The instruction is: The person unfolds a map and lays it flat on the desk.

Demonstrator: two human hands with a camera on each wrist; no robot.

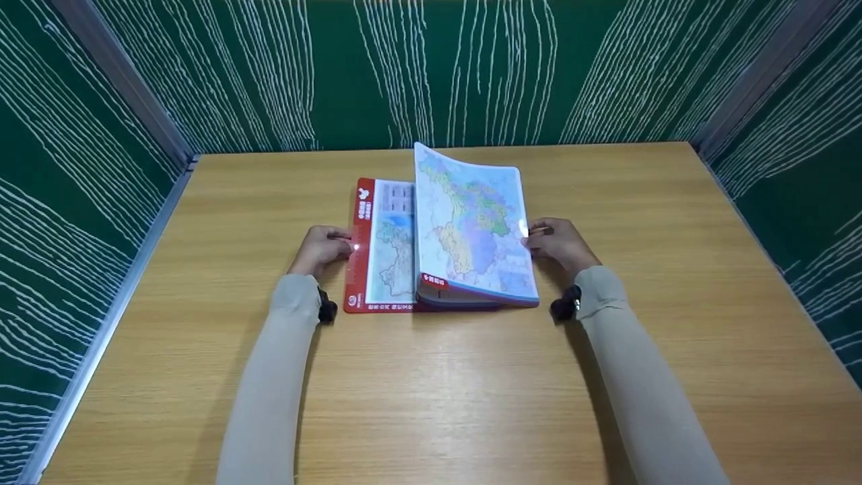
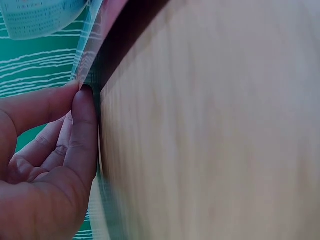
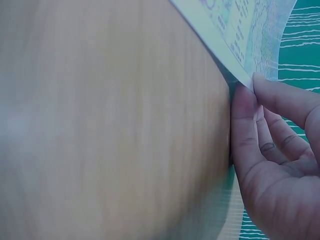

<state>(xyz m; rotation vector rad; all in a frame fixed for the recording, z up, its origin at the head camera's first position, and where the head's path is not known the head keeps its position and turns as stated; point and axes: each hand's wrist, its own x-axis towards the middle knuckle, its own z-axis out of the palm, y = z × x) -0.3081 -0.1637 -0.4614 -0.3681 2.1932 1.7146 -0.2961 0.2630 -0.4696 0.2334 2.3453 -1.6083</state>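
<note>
A red-bordered map sheet (image 1: pixel 359 269) lies toward the left on the table, its right part hidden under a lighter blue map sheet (image 1: pixel 498 202). The blue sheet bows upward, its left edge raised over the red-bordered one. My left hand (image 1: pixel 322 248) pinches the left border of the red sheet between thumb and index finger, as the left wrist view shows up close at the fingertips (image 2: pixel 76 86). At the opposite side, my right hand (image 1: pixel 560 242) pinches the right edge of the blue sheet, with thumb and index finger meeting on it in the right wrist view.
The sheets are on a wooden table (image 1: pixel 431 391), around its middle. Green walls (image 1: pixel 343 74) with white streaks stand behind and at both sides, joined by grey corner posts (image 1: pixel 128 81). Dark wrist cameras (image 1: pixel 566 304) sit at both cuffs.
</note>
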